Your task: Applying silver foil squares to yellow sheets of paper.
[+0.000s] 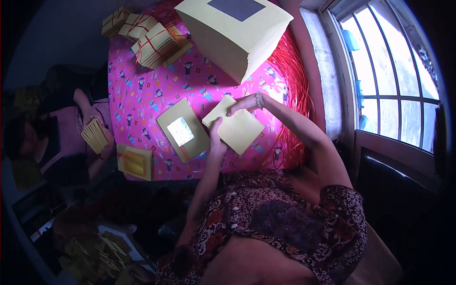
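Between my hands is a stack of pale yellow paper sheets (244,130), held tilted just above the table. My left hand (217,134) grips its left edge, thumb on top and the other fingers hidden beneath. At the upper edge my right hand (243,104), with a beaded bracelet at the wrist, is closed on the sheets. Directly left of them lies a flat yellow paper pile (165,117) bearing a silver foil rectangle. Another pile with a gold square (135,162) rests at the table's near left corner.
A pink patterned cover (142,99) spreads over the table. Behind my hands rises a tall paper block (218,38). Bundles tied with red string (154,42) sit at the far left; loose red strands (297,90) hang at the right. At left, another person's hand (107,137) holds folded paper.
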A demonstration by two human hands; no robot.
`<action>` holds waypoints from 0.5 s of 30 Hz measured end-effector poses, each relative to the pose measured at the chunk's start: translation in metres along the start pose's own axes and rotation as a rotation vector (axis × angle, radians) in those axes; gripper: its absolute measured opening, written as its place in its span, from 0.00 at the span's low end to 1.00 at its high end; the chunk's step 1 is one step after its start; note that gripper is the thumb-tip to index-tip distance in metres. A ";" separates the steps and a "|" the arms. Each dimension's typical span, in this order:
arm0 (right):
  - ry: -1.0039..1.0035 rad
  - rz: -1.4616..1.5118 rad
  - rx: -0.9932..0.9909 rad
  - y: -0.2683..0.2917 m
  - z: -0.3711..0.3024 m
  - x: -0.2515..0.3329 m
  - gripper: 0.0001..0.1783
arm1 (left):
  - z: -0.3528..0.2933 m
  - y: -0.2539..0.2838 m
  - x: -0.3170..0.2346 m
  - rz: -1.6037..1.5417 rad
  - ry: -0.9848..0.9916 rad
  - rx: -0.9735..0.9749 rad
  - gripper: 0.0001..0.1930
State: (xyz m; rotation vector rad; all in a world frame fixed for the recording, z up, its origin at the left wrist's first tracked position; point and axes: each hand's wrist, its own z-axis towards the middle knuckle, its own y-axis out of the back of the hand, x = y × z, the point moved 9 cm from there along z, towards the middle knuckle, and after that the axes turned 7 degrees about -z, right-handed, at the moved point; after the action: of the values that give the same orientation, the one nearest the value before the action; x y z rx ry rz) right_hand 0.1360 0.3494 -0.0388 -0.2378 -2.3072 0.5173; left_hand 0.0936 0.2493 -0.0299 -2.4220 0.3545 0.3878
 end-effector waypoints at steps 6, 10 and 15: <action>-0.005 -0.189 -0.061 0.008 0.008 -0.010 0.40 | 0.002 0.001 0.000 -0.042 -0.040 0.049 0.27; -0.087 -0.199 -0.134 0.013 0.006 -0.013 0.43 | -0.001 0.001 0.002 -0.067 -0.024 0.021 0.27; -0.108 -0.221 -0.094 0.011 0.004 -0.010 0.44 | -0.006 -0.007 0.002 -0.067 0.000 0.052 0.27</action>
State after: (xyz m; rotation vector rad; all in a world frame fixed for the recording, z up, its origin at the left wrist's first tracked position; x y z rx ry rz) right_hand 0.1405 0.3550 -0.0522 0.0021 -2.4283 0.3175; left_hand 0.0989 0.2505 -0.0216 -2.3768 0.2789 0.3446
